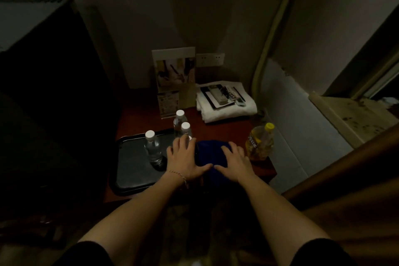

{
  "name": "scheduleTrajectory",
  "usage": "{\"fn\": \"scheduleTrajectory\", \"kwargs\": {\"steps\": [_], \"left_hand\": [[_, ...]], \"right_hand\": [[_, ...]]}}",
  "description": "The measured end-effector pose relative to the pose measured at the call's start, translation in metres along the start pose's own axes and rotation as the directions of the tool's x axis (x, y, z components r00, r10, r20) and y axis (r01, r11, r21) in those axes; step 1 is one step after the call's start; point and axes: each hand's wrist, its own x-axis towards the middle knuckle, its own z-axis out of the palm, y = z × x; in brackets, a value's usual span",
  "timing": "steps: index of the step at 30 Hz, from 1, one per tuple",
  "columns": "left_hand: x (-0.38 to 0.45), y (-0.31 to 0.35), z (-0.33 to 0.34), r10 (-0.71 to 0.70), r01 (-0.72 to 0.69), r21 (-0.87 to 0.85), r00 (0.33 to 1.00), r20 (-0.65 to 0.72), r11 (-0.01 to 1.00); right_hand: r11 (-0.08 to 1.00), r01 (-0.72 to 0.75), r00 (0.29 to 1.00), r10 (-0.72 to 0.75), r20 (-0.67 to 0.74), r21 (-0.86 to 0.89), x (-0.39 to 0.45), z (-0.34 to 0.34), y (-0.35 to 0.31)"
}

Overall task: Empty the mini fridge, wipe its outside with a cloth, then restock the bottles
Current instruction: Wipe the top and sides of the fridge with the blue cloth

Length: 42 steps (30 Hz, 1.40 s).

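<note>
A dark blue cloth (210,151) lies on the reddish table (216,129). My left hand (185,157) and my right hand (235,160) both rest flat on it with fingers spread, gripping nothing. One clear water bottle with a white cap (153,149) stands on a black tray (133,170). Two more water bottles (180,119) (186,128) stand just beyond my left fingertips. A yellow-capped tea bottle (260,142) stands to the right of the cloth. At the left rises a big black box (47,75), apparently the mini fridge; its door is too dark to make out.
A folded white towel (226,110) with a remote and cards on top sits at the back right. An upright leaflet stand (174,80) leans near the wall sockets (210,59). A wooden edge (345,168) crosses the right foreground.
</note>
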Motion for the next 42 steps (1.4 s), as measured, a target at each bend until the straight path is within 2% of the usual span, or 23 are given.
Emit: {"fn": "scheduleTrajectory", "kwargs": {"steps": [8, 12, 16, 19, 23, 27, 34, 38, 42], "left_hand": [[0.017, -0.033, 0.027, -0.046, 0.039, -0.043, 0.987, -0.156, 0.998], [0.023, -0.052, 0.037, -0.072, 0.060, -0.063, 0.971, -0.228, 0.996], [0.027, -0.062, 0.039, -0.093, 0.085, -0.049, 0.973, -0.210, 0.995], [0.028, -0.062, 0.039, -0.104, 0.097, -0.046, 0.973, -0.205, 0.994], [0.029, -0.055, 0.028, -0.098, 0.090, -0.047, 0.974, -0.205, 0.995], [0.031, -0.049, 0.002, -0.095, 0.088, -0.043, 0.973, -0.209, 0.995], [0.019, -0.046, -0.070, 0.017, 0.014, 0.136, 0.974, -0.225, 0.991], [0.016, -0.070, -0.140, 0.013, 0.039, 0.205, 0.970, -0.245, 0.978], [0.010, -0.115, -0.241, -0.006, 0.103, 0.246, 0.931, -0.366, 0.964]], "right_hand": [[1.000, 0.017, 0.994, -0.020, 0.104, 0.025, 0.068, 0.059, 0.002], [0.996, -0.022, 0.990, 0.010, 0.140, 0.081, 0.092, 0.080, -0.001], [0.998, -0.041, 0.998, 0.039, 0.043, 0.049, 0.103, 0.095, 0.000], [0.993, -0.028, 0.999, 0.025, 0.033, 0.118, 0.107, 0.092, -0.001], [0.992, -0.004, 0.999, -0.002, 0.045, 0.125, 0.099, 0.080, 0.003], [0.991, -0.010, 0.998, 0.017, -0.054, 0.133, 0.084, 0.045, 0.009], [0.954, 0.065, 0.981, -0.007, -0.196, 0.292, 0.054, -0.072, -0.007], [0.954, 0.145, 0.961, -0.072, -0.266, 0.264, 0.039, -0.136, -0.039], [0.930, 0.286, 0.905, -0.182, -0.385, 0.232, 0.024, -0.200, -0.105]]}}
